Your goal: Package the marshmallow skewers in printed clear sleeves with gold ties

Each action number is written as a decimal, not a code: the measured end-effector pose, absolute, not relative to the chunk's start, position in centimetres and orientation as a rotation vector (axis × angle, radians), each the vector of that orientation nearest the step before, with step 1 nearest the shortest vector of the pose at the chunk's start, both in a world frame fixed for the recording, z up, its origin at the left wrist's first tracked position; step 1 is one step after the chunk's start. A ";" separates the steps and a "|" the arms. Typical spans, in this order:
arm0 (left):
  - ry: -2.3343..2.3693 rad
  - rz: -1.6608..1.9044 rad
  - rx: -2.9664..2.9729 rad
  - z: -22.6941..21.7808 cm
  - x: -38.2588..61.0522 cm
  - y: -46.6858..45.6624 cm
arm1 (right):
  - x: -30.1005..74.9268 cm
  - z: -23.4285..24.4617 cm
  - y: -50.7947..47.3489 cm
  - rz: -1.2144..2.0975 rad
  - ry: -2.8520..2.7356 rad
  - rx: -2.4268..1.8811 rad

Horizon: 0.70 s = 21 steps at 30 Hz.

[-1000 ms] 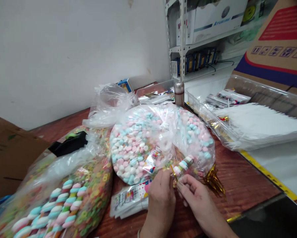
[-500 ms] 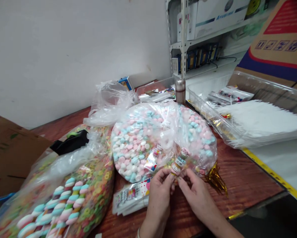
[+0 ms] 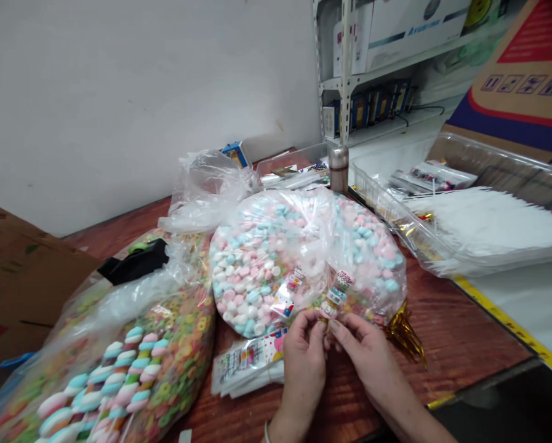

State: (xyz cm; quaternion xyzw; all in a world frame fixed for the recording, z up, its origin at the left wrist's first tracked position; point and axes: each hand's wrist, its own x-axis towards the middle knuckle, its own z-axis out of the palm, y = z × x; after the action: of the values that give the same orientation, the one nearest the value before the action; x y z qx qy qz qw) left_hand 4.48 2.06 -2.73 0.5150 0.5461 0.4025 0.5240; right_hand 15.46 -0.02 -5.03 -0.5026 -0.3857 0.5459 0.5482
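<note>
A wrapped marshmallow skewer points up and away between my two hands, its clear printed wrapper covering stacked sweets. My left hand pinches its near end, where a bit of gold twist tie shows. From the other side my right hand closes on the same end with thumb and fingers. Just beyond lies a big clear bag of pink, white and blue marshmallows, with a small printed wrapper on it. Flat printed bags are stacked left of my left hand. Gold twist ties lie to the right.
At left, a bag of ring-shaped gummies carries several marshmallow skewers and a black object. A clear tray of white sticks stands at right. Behind are a metal bottle, a shelf and cardboard boxes.
The whole view has shifted slightly. Both hands stay at the skewer's near end, with the right thumb a little higher over it.
</note>
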 end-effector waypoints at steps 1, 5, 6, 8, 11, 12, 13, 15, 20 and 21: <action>1.328 0.959 1.348 -2.8 4.4 2.0 | 15.6 -5.2 0.0 1.283 -0.912 -1.205; 1.293 0.986 1.914 -3.2 3.6 2.1 | 16.0 -5.1 0.0 1.223 -0.950 -1.245; 1.281 0.991 1.998 -3.3 3.5 2.1 | 16.1 -4.9 -0.1 1.199 -0.972 -1.248; 1.303 0.988 2.022 -3.4 3.5 2.0 | 16.0 -4.4 -0.1 1.159 -1.009 -1.235; 1.350 0.960 1.723 -3.3 3.9 1.9 | 15.5 -4.2 -0.1 1.163 -1.025 -1.183; 1.344 0.943 1.588 -3.3 4.0 1.9 | 15.4 -4.3 -0.1 1.177 -1.022 -1.165; 1.333 0.931 1.478 -3.2 4.2 1.8 | 15.3 -4.3 -0.1 1.186 -1.019 -1.154; 1.331 0.951 1.390 -3.1 4.2 1.9 | 15.2 -4.3 -0.1 1.173 -1.027 -1.157; 1.371 1.134 1.640 -3.0 3.9 2.0 | 15.4 -3.8 -0.2 1.012 -1.133 -1.331; 1.362 1.139 1.682 -3.0 3.8 2.0 | 15.4 -3.8 -0.2 0.997 -1.135 -1.361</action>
State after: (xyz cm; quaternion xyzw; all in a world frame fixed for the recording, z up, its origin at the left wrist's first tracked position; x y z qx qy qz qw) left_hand 3.83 1.99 -3.02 0.6465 0.5235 0.4377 0.3411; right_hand 15.35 -0.16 -3.77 -0.5694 -0.4746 0.4168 0.5262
